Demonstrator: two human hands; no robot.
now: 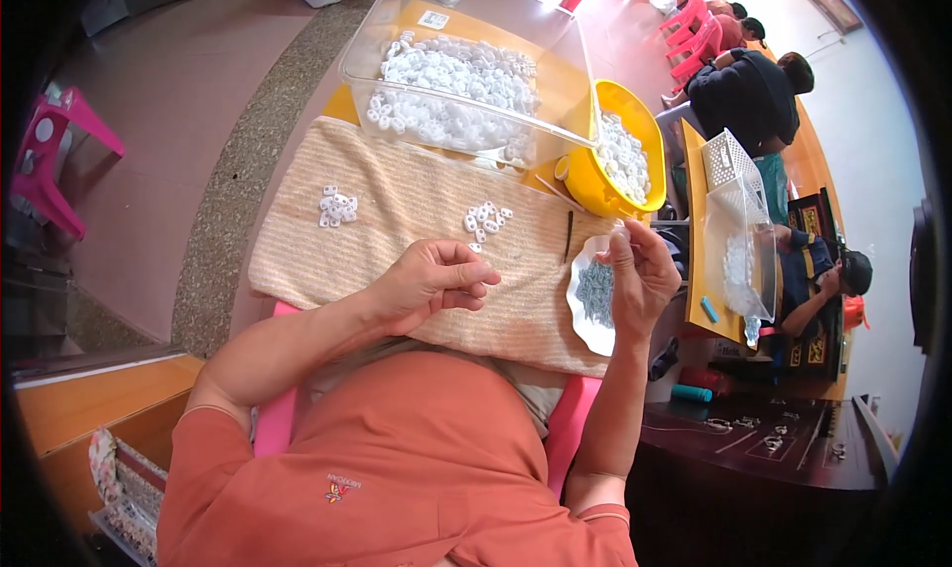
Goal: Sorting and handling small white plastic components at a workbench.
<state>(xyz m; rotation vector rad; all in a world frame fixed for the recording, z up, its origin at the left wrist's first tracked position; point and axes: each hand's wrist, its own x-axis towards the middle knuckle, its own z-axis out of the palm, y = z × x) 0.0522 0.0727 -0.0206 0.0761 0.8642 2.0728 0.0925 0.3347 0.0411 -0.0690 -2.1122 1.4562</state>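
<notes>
My left hand (441,281) hovers over the beige striped towel (382,254), thumb and fingertips pressed together; anything between them is too small to make out. Above the white wavy-rimmed dish (579,314) is my right hand (645,274), pinched closed, with a pale bit at the fingertips that I cannot identify. Many small grey pieces (597,291) fill the dish. Small white plastic pieces with holes lie on the towel in two groups, a left pile (338,208) and a looser middle one (486,220) nearer my left hand. A thin dark stick (569,237) lies beside the dish.
A clear plastic bin (565,111) of white pieces stands at the far side. Right of it is a yellow tub (654,135) with more. Another person (808,269) sits at the table on the right, by a clear bin (759,205). A pink stool (50,160) stands left.
</notes>
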